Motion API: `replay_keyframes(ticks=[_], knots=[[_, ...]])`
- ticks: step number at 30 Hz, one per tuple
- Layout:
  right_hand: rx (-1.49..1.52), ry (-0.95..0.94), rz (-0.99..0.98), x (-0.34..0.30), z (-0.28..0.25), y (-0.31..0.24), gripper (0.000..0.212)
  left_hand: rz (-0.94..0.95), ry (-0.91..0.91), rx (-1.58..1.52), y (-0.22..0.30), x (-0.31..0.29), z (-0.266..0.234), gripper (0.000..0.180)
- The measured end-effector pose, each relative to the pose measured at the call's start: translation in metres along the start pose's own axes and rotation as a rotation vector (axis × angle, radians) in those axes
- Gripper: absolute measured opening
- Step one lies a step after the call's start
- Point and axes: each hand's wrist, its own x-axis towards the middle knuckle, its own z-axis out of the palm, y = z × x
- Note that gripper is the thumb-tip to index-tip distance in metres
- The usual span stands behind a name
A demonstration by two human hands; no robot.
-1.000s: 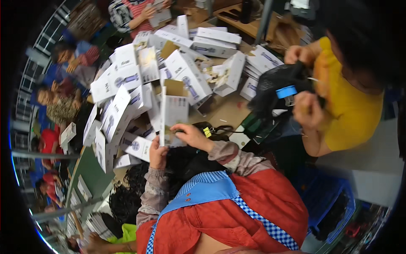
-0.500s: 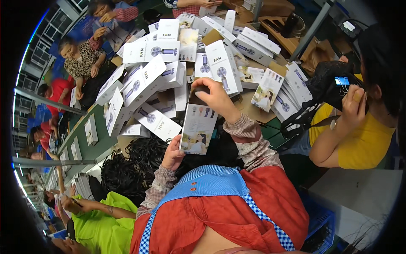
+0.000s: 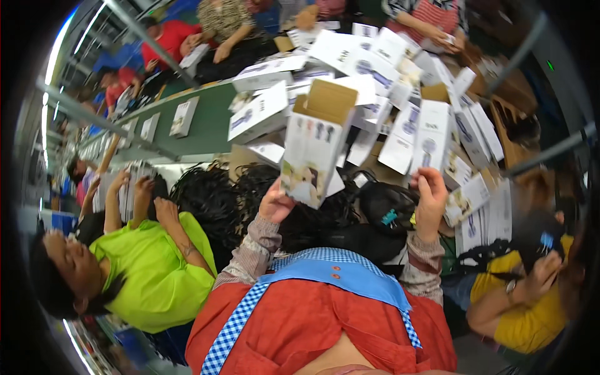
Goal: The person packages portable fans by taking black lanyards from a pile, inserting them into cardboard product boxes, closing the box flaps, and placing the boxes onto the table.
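Note:
A white fan box [image 3: 315,147] stands tilted in front of me, with pictures of fans and a person on its face. Its top flap is raised, showing brown cardboard inside. My left hand [image 3: 275,201] grips the box by its lower left corner. Off to the right, my right hand [image 3: 430,203] is raised apart from the box, its fingers loosely bent with nothing visible in them. Beside that hand lies a black bundle [image 3: 384,203] with a teal clip [image 3: 389,218]. Tangled black straps [image 3: 209,194] are heaped left of and below the box.
Many white fan boxes [image 3: 431,134] are piled across the table ahead. Several lie spaced along a green conveyor [image 3: 206,134]. A co-worker in lime green [image 3: 156,275] sits at left, another in yellow [image 3: 519,303] at right. Metal posts [image 3: 147,40] cross the far side.
My right hand has left the box's top and moved down to the right. The top flap now stands raised, and my left hand still holds the box. The whole view has turned.

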Motion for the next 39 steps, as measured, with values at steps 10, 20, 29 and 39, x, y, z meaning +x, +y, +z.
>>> replay_keyframes(ticks=[10, 20, 29, 39], knots=[[-0.072, -0.179, 0.297, -0.032, 0.026, 0.055, 0.015, 0.617, 0.175, -0.135, 0.156, 0.019, -0.138, 0.039], [-0.197, -0.279, 0.450, -0.032, 0.043, 0.091, 0.014, 0.503, 0.929, 0.096, 0.275, 0.030, -0.339, 0.039], [-0.433, -0.383, 0.387, -0.054, 0.050, 0.140, 0.009, 0.636, 1.100, 0.442, 0.186, 0.053, -0.272, 0.044], [-0.688, -0.529, 0.104, -0.071, 0.076, 0.149, 0.007, 0.551, 0.891, 0.596, 0.053, 0.004, -0.089, 0.030]])
